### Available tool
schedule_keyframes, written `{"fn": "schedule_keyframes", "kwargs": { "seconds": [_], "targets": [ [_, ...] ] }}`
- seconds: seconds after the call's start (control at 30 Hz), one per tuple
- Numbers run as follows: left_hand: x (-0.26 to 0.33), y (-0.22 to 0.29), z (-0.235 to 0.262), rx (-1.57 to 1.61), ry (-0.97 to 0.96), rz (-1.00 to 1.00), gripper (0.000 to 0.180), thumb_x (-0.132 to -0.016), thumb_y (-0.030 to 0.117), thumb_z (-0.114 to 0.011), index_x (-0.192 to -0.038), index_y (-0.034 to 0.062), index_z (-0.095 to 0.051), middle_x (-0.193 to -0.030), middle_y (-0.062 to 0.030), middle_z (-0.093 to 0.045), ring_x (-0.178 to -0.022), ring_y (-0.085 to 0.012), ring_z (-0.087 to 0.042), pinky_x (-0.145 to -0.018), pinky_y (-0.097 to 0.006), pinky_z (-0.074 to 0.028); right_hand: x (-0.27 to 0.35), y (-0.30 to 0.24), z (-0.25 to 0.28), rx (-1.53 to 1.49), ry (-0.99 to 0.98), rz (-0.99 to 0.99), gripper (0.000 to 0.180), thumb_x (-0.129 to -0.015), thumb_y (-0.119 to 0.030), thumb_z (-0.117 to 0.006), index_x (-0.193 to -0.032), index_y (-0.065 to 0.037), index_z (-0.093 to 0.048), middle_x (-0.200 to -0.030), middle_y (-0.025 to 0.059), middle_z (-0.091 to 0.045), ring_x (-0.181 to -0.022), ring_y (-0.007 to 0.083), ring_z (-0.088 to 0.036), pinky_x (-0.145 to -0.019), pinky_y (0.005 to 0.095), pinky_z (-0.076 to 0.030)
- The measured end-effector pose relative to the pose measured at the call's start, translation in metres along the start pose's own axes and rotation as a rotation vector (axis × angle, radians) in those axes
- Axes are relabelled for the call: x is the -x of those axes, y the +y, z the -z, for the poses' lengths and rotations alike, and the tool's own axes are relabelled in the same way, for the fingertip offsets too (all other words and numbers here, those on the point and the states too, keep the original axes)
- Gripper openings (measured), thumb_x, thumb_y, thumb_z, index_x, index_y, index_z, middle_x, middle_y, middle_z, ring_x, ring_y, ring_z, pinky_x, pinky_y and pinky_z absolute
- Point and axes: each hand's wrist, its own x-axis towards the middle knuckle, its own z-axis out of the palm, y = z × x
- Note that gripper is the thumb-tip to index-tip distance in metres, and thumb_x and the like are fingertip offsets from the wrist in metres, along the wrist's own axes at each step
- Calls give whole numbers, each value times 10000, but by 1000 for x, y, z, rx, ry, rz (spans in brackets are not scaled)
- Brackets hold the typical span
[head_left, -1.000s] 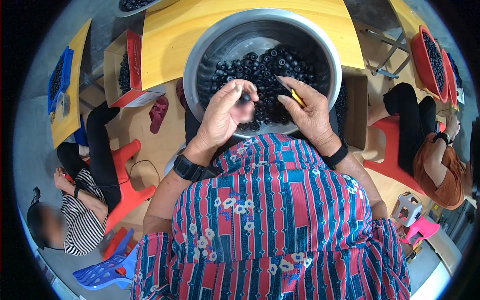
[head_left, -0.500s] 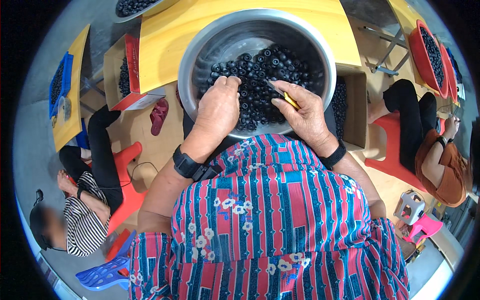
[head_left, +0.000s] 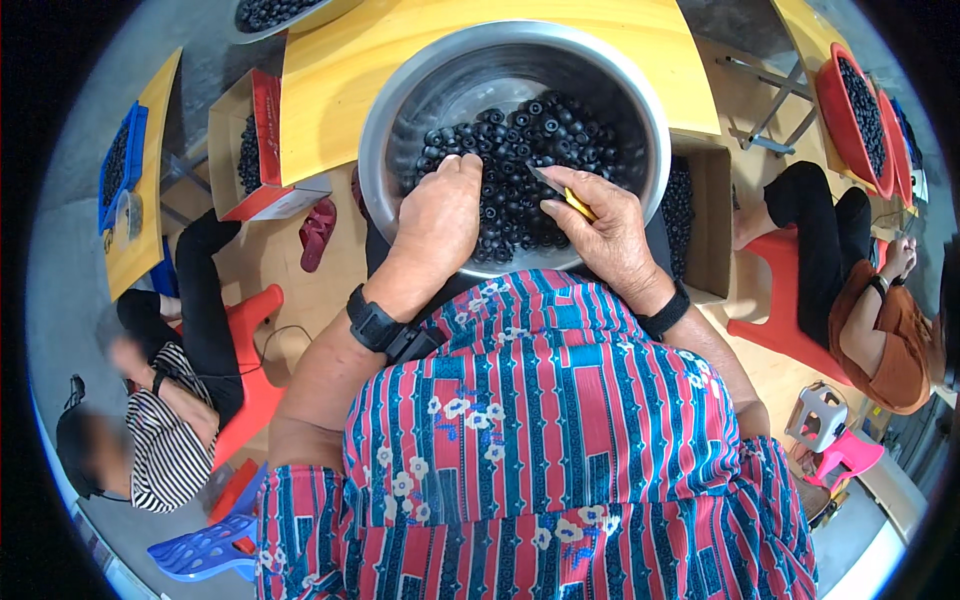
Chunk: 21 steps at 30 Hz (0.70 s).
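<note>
The right hand (head_left: 605, 222) grips a yellow-handled knife (head_left: 577, 204), its long axis slanting forward and left so the blade points toward the left hand (head_left: 438, 215), which is curled tight; whether it holds anything is hidden. Between and beyond them, small black parts (head_left: 535, 130) lie heaped inside the metal basin (head_left: 376, 140), in front of the yellow table (head_left: 325, 120).

A crimson slipper (head_left: 317, 236) lay on the tan floor (head_left: 272, 242). At left, a co-worker in a striped shirt (head_left: 172, 440) sat on a red plastic stool (head_left: 255, 345), near a blue perforated seat (head_left: 203, 545); at right stood a pink stool (head_left: 850, 454).
</note>
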Motion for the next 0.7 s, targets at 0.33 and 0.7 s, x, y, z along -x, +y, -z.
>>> {"fn": "schedule_keyframes", "kwargs": {
  "seconds": [0.33, 0.7],
  "targets": [
    [-1, -1, 8, -80, -121, 5, 238, -844, 85, -648, -1042, -2, -549, -1019, -213, -628, -913, -413, -636, -772, -469, -524, 0, 2, 0, 32, -12, -13, 321, -834, -51, -714, -1152, -27, -678, -1051, 155, -698, -945, 251, -679, -835, 317, -528],
    [15, 6, -8, 1517, -470, 230, 276, -987, 280, -610, -1135, 54, -550, -826, 59, -441, -663, -4, -366, -545, -158, -307, 3, 7, 0, -199, -96, 33, 344, -798, -66, -755, -1132, -25, -684, -1033, 142, -708, -940, 243, -686, -829, 323, -522]
  ]
}}
